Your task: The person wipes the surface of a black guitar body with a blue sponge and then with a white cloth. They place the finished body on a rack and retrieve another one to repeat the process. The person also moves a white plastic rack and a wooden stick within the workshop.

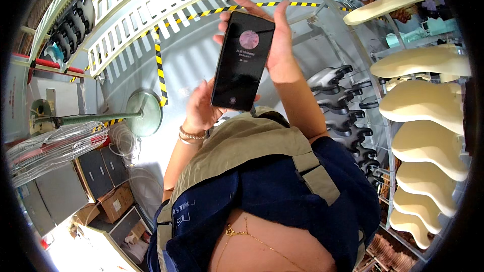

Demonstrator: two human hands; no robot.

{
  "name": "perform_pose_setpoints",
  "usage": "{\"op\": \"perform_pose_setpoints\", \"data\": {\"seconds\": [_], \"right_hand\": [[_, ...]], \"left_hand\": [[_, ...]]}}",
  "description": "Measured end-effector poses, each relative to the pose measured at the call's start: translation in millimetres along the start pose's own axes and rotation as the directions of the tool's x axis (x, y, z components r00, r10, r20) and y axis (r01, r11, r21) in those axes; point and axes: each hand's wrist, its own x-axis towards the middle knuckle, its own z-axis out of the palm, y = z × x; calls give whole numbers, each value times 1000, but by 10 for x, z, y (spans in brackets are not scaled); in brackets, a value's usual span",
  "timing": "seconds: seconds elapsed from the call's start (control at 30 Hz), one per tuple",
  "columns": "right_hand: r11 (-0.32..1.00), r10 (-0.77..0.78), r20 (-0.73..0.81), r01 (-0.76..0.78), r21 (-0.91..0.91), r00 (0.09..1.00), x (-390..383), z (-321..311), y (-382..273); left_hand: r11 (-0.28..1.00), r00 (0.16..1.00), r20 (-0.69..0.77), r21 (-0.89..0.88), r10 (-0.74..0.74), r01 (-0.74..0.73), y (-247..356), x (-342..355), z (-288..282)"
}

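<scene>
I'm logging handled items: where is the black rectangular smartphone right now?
In the head view, the black rectangular smartphone is at upper centre, held by the left hand at its lower left and the right hand at its upper right.

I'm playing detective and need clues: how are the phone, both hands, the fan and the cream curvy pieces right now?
Phone: screen lit, held
Left hand: closed around the phone's lower end
Right hand: gripping its upper part
Fan: standing; running or not, I can't tell
Cream curvy pieces: racked in a row
</scene>
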Motion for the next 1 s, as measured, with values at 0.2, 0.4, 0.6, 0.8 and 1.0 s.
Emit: {"op": "perform_pose_setpoints", "data": {"seconds": [0.2, 0.4, 0.6, 0.8, 1.0], "right_hand": [[913, 47, -110, -87, -398, 993, -234, 80, 309], [856, -40, -485, -220, -467, 874, -1291, -580, 285], [904, -43, -870, -352, -244, 491, -2533, -1100, 402], [971, -133, -915, -137, -198, 382, -3276, -1266, 175], [976, -168, -898, -58, -209, 406, -3501, -1530, -297]], "left_hand": [[974, 969, 244, -209, -33, 86, 3, 45, -126], [749, 756, 29, 169, -654, 641, 301, -674, -951], [272, 666, -101, 860, -739, 432, -173, -1648, -3347], [-210, 447, -584, 737, -678, 643, -239, -1080, -2384], [-358, 489, -654, 741, -577, 569, -558, -681, -1845]]}}
